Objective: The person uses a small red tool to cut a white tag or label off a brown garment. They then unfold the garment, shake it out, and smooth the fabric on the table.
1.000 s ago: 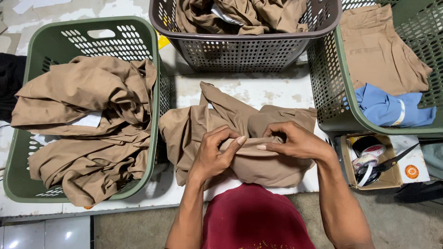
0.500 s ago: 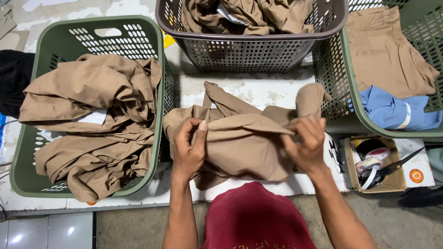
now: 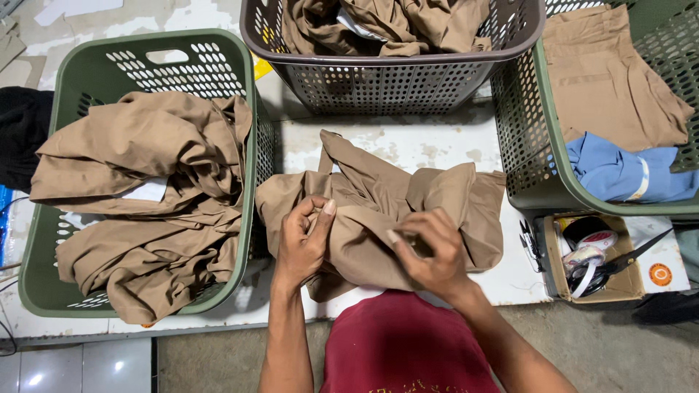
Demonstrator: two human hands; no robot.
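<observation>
Tan garment point(image 3: 378, 211): crumpled on the white table point(image 3: 437, 142) at centre frame, between the baskets
Left hand point(image 3: 302, 240): fingers curled shut, pinching a fold at the garment's 9 o'clock edge
Right hand point(image 3: 429, 251): fingers bent, gripping cloth at 5 o'clock
Green basket point(image 3: 73, 65): at 9 o'clock; heaped with tan clothes
Grey basket point(image 3: 393, 73): at 12 o'clock
Cardboard box point(image 3: 601, 255): at 3 o'clock; holds tape and scissors

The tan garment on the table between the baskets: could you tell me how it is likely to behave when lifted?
The tan garment would probably hang floppy: it lies creased and bunched under the left hand and right hand. It looks light, thin cloth. Loose ends would likely trail over the table.
</observation>
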